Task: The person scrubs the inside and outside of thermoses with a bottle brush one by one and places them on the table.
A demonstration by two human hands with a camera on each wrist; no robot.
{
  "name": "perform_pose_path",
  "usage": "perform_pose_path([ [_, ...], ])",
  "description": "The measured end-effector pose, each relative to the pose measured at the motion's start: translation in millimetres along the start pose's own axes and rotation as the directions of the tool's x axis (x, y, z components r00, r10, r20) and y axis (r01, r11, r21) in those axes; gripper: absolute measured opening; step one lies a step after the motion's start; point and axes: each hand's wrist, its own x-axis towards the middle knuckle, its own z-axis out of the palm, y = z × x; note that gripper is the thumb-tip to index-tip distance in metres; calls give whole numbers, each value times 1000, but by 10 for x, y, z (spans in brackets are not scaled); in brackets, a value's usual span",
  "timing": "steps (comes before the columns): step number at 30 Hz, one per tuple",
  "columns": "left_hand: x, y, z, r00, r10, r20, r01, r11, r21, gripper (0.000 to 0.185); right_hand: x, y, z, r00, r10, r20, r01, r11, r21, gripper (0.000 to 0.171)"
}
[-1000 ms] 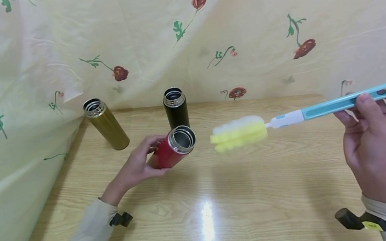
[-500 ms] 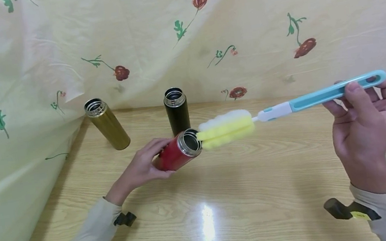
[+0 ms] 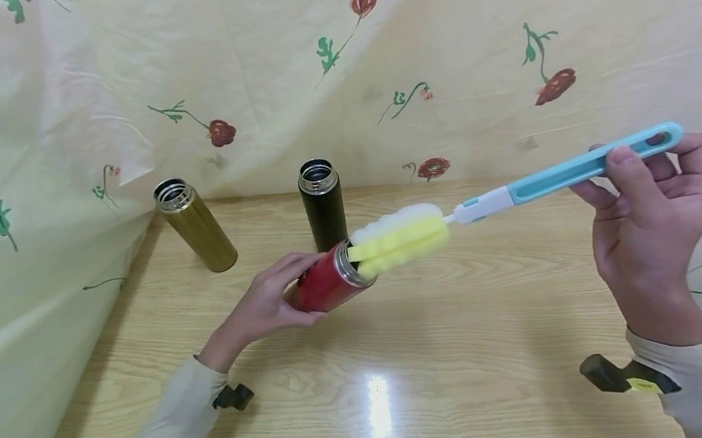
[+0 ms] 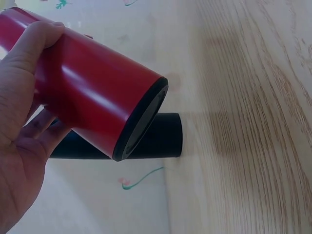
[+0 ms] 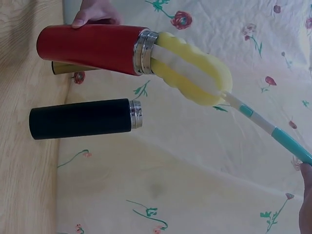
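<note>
My left hand [image 3: 271, 299] grips a red thermos flask [image 3: 324, 283], tilted with its open steel mouth to the right. In the left wrist view the black base of the red flask [image 4: 97, 87] is raised off the table. My right hand [image 3: 653, 212] pinches the turquoise handle of a bottle brush [image 3: 562, 176] between thumb and fingers. The yellow and white sponge head [image 5: 195, 70] has its tip at the mouth of the red flask, just inside the rim in the right wrist view. Most of the sponge is still outside.
A black flask [image 3: 324, 211] without a lid stands upright behind the red one. To the left, a gold flask [image 3: 198, 226], also lidless, stands near the back edge of the wooden table [image 3: 480, 351]. A flowered cloth [image 3: 468, 42] hangs behind and at the sides.
The right hand has brought the brush leftward, its sponge tip now meeting the flask's mouth. The left hand has shifted the red flask slightly right and turned its mouth toward the brush.
</note>
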Motion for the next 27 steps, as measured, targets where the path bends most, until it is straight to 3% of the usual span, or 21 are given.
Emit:
perform_pose_path([
  [11,15,32,29,999,0,46,0,1000,5,86,46,-48,5,999,16,41,-15,999,-40,20],
  [27,15,60,61,992,-79,97,85,994,-67,84,107,-76,16,996,27,90,-24,999,-33,20],
])
